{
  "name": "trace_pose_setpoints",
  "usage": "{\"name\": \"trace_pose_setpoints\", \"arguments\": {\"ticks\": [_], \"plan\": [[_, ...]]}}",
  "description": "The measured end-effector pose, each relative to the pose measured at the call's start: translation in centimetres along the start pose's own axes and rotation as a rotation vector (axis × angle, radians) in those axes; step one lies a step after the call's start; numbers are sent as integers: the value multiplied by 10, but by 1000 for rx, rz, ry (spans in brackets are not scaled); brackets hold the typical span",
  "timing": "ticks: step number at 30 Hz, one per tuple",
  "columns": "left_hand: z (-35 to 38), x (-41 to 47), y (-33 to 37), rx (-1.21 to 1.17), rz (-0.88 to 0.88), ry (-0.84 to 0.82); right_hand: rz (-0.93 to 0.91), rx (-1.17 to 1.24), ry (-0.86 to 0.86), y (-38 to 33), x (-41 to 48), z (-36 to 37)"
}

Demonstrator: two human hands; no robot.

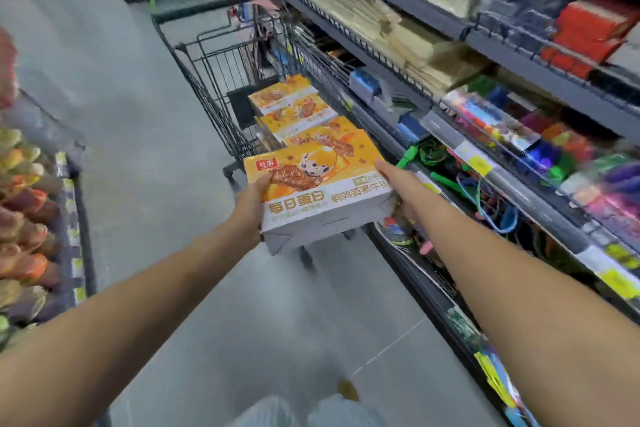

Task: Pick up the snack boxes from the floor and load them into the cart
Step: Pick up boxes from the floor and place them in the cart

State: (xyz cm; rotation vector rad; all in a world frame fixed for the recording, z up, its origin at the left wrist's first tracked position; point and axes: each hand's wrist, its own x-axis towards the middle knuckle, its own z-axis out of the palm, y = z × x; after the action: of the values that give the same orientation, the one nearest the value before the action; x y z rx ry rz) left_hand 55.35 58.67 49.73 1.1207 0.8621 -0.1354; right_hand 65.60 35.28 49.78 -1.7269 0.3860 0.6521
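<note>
Snack box (322, 191) sits gripped between left hand (251, 206) and right hand (398, 191). Cart (204, 90) at twelve o'clock is stacked high; it could slide off.

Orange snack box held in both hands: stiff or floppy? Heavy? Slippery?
Probably stiff: the snack box shows flat faces and straight edges while held only at its two ends by the left hand and right hand. Likely moderate weight, since both hands carry it. Its printed top looks glossy, so possibly a bit slick; flat sides make rolling unlikely.
</note>
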Motion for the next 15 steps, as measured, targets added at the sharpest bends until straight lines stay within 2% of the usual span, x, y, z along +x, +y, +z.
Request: {"name": "trace_pose_setpoints", "arguments": {"ticks": [3,7,11,15], "plan": [[5,35,37,-75,-6,118,-14,-12,-24,-31,50,17],[11,92,91,-42,-24,271,17,-27,-63,-73,107,52],[13,166,143,-66,-29,278,69,-30,-93,-119,168,88],[13,245,197,-130,-74,287,149,74,-172,-161,232,137]]}}
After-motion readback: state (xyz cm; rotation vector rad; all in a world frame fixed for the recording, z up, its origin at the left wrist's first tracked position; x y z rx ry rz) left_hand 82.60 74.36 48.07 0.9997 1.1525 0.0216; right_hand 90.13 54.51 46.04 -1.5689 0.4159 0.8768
